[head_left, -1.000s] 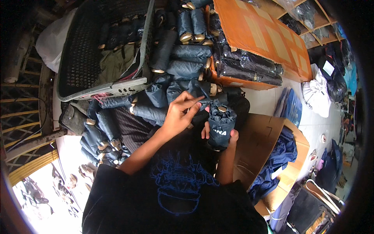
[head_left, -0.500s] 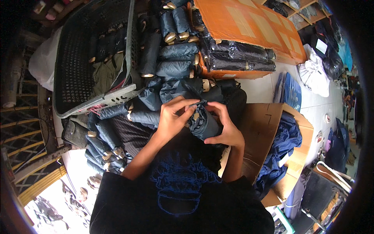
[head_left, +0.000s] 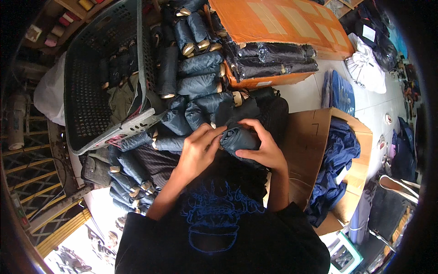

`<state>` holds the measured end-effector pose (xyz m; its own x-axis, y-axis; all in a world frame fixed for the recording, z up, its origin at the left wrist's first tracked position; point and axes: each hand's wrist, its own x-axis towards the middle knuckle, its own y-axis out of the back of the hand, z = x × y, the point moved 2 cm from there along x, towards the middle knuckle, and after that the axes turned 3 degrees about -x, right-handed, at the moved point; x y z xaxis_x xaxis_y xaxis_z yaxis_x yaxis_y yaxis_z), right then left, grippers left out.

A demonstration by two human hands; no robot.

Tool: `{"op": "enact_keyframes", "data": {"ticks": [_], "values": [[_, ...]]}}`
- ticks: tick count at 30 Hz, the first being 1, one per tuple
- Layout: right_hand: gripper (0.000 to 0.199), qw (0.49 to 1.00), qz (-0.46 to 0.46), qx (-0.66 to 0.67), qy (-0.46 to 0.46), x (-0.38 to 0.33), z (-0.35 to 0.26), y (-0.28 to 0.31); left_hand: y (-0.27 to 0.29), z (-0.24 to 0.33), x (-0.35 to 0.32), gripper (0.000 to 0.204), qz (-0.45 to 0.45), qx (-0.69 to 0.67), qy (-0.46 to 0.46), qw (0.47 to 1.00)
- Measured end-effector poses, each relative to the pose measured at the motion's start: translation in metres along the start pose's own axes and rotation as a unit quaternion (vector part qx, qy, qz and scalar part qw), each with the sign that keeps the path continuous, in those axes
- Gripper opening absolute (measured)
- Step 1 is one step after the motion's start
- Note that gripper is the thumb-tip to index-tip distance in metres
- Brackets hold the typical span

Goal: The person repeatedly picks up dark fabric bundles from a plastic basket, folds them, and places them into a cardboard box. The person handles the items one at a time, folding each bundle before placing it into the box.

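Both hands are now sitting tighter together than half a second back, and the bundle is looking more compact, less loose fabric sticking out; the left hand point(head_left: 199, 148) is pressing in from the side with fingers curled and closed against the rolled dark garment point(head_left: 238, 138), while the right hand point(head_left: 263, 148) is wrapping over its other end, fingers clamped on it, probably to stop the roll springing open; the roll is hovering just above the lap, right in front of the pile of finished rolls point(head_left: 196, 77) that's leaning against the grey plastic basket point(head_left: 84, 91); loose blue cloth is spilling out of the cardboard box point(head_left: 315, 137) on the right
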<state>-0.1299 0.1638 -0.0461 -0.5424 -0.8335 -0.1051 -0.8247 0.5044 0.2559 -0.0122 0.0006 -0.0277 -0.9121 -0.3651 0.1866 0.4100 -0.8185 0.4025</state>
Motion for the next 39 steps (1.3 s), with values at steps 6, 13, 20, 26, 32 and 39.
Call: {"op": "enact_keyframes", "data": {"ticks": [6,13,20,26,32,39], "values": [[0.06,0.993,0.072,-0.073,0.051,0.0,-0.018,-0.016,0.008,0.011,-0.004,0.025,0.055,0.031,-0.018,0.998],[0.054,0.952,0.241,-0.188,0.029,0.005,-0.011,-0.026,-0.016,0.013,-0.027,0.021,0.063,0.07,-0.168,0.981],[0.058,0.974,0.145,-0.157,0.072,0.003,-0.025,-0.012,0.005,-0.014,0.011,0.041,0.122,0.043,-0.072,0.989],[0.061,0.989,0.094,-0.075,0.084,0.0,-0.016,-0.012,0.019,-0.039,0.022,0.031,-0.012,-0.038,-0.111,0.993],[0.064,0.995,0.041,0.003,0.092,-0.001,-0.008,-0.009,0.018,-0.032,0.022,0.016,0.054,-0.064,-0.107,0.991],[0.063,0.992,0.097,0.08,0.013,0.002,-0.009,-0.015,0.003,-0.031,-0.001,0.011,0.079,-0.097,-0.069,0.99]]}}
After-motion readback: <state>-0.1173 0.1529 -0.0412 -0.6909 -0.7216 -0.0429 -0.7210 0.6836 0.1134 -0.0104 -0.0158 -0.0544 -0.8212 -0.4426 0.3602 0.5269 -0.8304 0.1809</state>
